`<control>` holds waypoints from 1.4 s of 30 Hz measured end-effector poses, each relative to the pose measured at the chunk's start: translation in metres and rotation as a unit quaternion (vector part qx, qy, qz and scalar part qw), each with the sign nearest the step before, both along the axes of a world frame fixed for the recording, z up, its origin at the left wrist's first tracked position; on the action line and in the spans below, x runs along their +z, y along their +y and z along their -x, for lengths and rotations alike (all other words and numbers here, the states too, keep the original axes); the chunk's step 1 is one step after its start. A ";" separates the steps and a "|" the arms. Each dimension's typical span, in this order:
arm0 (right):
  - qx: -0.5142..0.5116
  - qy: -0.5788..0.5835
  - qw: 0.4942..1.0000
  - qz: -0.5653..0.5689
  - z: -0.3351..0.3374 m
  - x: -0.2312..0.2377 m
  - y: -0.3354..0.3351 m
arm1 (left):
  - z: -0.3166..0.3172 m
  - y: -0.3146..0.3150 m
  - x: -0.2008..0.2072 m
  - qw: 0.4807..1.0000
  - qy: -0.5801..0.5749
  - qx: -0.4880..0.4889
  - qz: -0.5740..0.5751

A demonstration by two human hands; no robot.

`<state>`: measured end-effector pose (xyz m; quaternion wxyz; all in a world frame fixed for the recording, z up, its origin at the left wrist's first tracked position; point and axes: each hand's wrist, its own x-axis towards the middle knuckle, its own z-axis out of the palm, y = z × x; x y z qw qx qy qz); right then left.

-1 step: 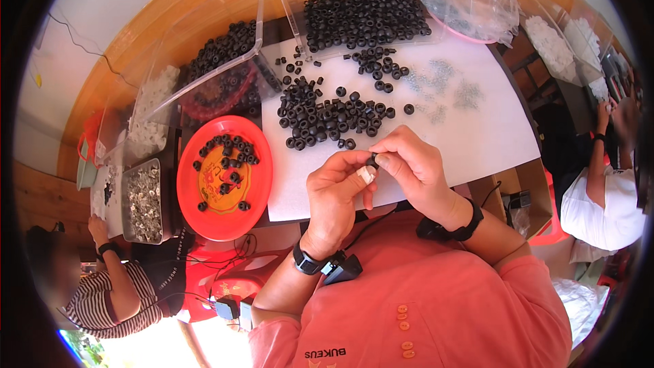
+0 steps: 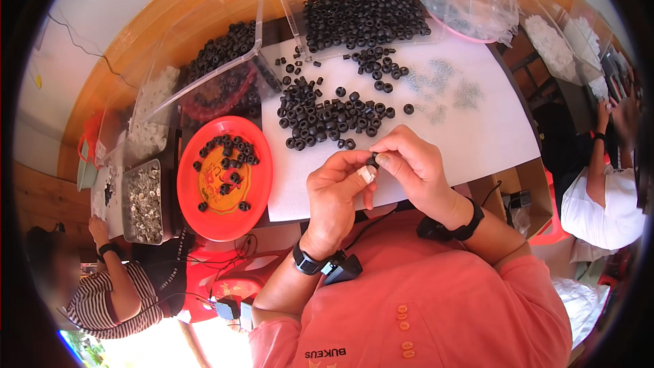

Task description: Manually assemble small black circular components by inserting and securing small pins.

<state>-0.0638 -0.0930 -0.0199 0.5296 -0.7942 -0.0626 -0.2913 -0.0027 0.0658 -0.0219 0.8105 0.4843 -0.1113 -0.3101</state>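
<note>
Over the near edge of the white work sheet (image 2: 470, 95), my two hands meet at a small black round part (image 2: 372, 159), seemingly like the ones on the sheet. My left hand (image 2: 339, 194) pinches it between thumb and forefinger; white tape (image 2: 368, 174) wraps the thumb. From the other side my right hand (image 2: 412, 163) closes thumb and forefinger on it; whether a smaller piece is between those fingertips is hidden. Just beyond my hands lies a loose pile of black round parts (image 2: 334, 119). Farther right on the sheet are scattered tiny shiny pieces (image 2: 436, 82).
Left of the sheet, a red plate (image 2: 194, 215) holds several black parts. Clear bins of black parts (image 2: 368, 13) stand at the back. A metal tray (image 2: 163, 232) of small metal pieces sits far left. Co-workers sit at left (image 2: 112, 293) and right (image 2: 596, 208).
</note>
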 end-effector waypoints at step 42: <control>-0.081 -0.080 0.965 0.236 0.000 0.001 -0.001 | 0.005 -0.003 0.000 0.999 -0.014 0.014 -0.048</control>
